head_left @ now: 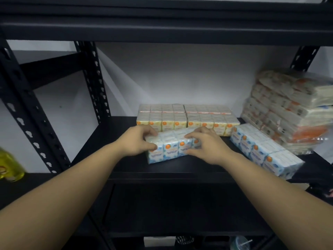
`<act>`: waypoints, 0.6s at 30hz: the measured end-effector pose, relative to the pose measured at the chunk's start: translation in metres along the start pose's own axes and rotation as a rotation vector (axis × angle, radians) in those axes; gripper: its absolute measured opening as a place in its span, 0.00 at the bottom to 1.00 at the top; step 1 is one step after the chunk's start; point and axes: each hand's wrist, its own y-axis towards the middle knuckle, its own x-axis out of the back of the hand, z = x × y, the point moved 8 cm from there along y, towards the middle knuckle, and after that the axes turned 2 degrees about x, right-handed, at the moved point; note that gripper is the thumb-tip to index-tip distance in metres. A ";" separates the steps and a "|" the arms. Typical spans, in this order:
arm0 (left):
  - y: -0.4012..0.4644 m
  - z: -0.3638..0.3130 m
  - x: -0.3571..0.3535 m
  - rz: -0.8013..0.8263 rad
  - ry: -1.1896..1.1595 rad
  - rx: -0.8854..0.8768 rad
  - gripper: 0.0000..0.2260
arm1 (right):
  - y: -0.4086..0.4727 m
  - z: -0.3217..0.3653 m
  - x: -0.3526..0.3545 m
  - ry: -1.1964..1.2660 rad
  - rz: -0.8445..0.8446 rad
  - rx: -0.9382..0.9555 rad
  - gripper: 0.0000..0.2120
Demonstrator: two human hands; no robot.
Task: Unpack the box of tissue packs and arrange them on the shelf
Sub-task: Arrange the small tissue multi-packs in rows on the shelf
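Yellow bottle [9, 163]: at the far left edge, standing on the neighbouring shelf, blurred.
Upright post [27, 112]: black metal with rows of slots, slanting across the left side.
Shelf [111, 139]: black board in the middle of the rack, with a white wall behind it.
Left hand [138, 141]: reaches in from the lower left and grips the left end of the blue pack, fingers curled over its top, thumb on its front face.
Blue pack [173, 147]: a wrapped block of small tissue packets, lying on the shelf near its front edge, slightly tilted, held between both hands.
Yellow packs [187, 117]: a row of wrapped tissue blocks at the back of the shelf, just behind the blue pack.
Right hand [207, 147]: holds the right end of the blue pack, fingers curled over the top, thumb on the front.
Second blue pack [264, 150]: lies at an angle on the shelf to the right, apart from the hands.
Stack of packs [288, 112]: piled at the far right against the wall, leaning, blurred.
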 end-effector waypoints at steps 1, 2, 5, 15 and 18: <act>0.000 0.005 0.003 -0.027 0.024 -0.010 0.21 | 0.001 0.000 -0.003 0.018 -0.023 0.007 0.25; -0.001 0.008 0.005 -0.058 0.040 -0.029 0.19 | 0.002 0.001 -0.005 0.038 -0.056 0.012 0.24; -0.003 0.023 0.016 -0.212 0.104 -0.068 0.17 | 0.007 -0.002 -0.006 0.089 -0.184 -0.005 0.22; -0.007 0.069 0.030 -0.404 -0.050 0.071 0.13 | 0.027 0.006 -0.018 0.128 -0.311 -0.039 0.21; -0.002 0.070 0.031 -0.400 -0.055 0.075 0.13 | 0.030 0.003 -0.021 0.176 -0.311 -0.069 0.22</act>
